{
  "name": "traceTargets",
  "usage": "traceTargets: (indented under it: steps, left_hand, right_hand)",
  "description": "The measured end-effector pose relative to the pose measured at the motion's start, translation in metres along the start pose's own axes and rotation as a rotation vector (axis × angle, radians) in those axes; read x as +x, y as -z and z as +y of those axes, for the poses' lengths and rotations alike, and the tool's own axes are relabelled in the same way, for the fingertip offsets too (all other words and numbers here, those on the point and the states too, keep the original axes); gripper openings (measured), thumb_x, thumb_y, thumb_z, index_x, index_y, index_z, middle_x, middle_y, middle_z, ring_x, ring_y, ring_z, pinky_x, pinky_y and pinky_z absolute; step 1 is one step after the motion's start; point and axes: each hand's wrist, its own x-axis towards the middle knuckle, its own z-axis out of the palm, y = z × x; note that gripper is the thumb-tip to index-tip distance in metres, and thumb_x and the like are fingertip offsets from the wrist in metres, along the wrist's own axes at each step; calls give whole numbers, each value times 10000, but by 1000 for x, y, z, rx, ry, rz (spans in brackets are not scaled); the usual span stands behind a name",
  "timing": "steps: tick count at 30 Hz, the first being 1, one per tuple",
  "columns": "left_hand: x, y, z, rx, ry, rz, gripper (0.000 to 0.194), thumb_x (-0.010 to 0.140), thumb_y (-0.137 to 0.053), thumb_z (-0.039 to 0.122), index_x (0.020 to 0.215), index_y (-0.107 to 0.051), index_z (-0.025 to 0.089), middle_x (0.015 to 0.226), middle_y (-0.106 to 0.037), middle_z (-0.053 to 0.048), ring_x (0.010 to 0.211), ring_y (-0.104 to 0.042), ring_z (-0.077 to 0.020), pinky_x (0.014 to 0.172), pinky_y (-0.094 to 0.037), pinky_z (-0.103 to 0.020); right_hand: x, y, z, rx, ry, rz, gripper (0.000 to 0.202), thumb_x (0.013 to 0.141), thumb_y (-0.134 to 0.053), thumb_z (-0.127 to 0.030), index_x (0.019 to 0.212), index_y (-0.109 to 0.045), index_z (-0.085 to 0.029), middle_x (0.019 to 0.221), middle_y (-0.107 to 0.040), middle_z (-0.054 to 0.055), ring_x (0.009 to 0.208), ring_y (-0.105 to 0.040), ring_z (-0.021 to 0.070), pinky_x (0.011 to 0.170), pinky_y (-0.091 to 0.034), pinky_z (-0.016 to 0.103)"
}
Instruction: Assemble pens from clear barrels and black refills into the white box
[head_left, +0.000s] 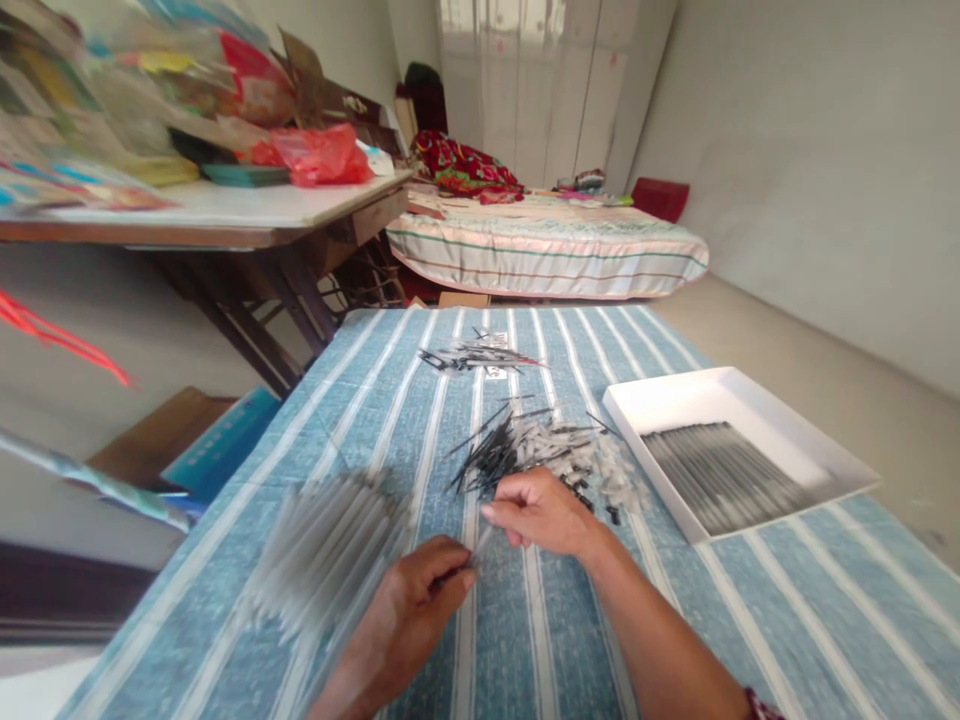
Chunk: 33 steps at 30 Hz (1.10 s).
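My left hand [431,590] is closed in a pinch on a thin translucent tube [484,543], which looks like a pen barrel and is blurred. Close by on the upper right, my right hand [541,510] pinches at the tube's far end; whatever small piece lies in its fingertips is hidden. Left of my hands lies a bundle of similar translucent tubes [330,545]. Just beyond my right hand are a heap of thin black sticks [487,450], like pen refills, and a pile of small whitish pieces [574,450] with some black bits.
On the right a white open box [810,450] holds a row of dark-filled tubes [720,475]. More dark sticks [480,356] lie farther back on the striped tablecloth [420,660]. A cluttered side table [300,215] stands left; behind is a bed [555,250].
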Motion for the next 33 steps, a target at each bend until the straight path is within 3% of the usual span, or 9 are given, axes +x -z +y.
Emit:
traceTargets:
  steps: [4,9,13,17,20,26,33]
  left_hand:
    - [1,-1,-4,31,-3,-4,181,701,-599,296,550,-624,201,592,-531,13,572,-485,-142,545,-356,-229]
    - [-1,-5,-2,-71,162,-26,225,693,-603,341,533,-556,190,455,-396,64,449,-371,-104,451,-267,-218]
    - [-1,-3,1,-239,258,80,249,696,-603,379,547,-558,184,393,-414,68,416,-359,-95,435,-269,-206]
    - [0,0,3,-393,289,164,238,681,-633,383,581,-594,170,396,-455,57,405,-360,-83,408,-266,-188]
    - [0,-1,4,-495,282,205,225,664,-659,368,593,-607,161,421,-489,48,407,-386,-77,398,-288,-179]
    - [3,-5,1,-641,336,333,295,577,-732,306,813,-641,154,598,-648,2,424,-477,-97,379,-329,-193]
    - [3,-4,-3,-736,347,353,248,556,-757,310,721,-645,163,596,-661,6,436,-491,-94,391,-337,-190]
  right_hand:
    - [1,-3,-1,-28,24,25,307,783,-525,-307,521,-439,-172,419,-459,-65,385,-410,55,382,-295,147]
    - [0,2,-9,-30,52,53,321,789,-529,-370,548,-479,-164,430,-460,-63,404,-428,58,408,-316,153]
    - [-9,28,-4,47,-13,214,251,776,-543,-372,637,-541,-163,464,-485,-57,417,-440,66,417,-341,162]
    - [-27,62,24,6,-142,445,166,747,-552,-323,696,-558,-166,445,-473,-64,392,-413,74,398,-325,177]
    - [-38,76,46,-41,-179,534,163,738,-548,-326,697,-561,-169,421,-449,-69,378,-389,81,392,-302,190]
    - [-37,65,54,-273,-100,452,116,744,-532,-262,693,-602,-186,477,-479,-53,447,-430,96,450,-302,200]
    - [-32,47,37,-681,-109,275,174,790,-493,-232,811,-665,-233,613,-626,-14,568,-553,130,550,-338,215]
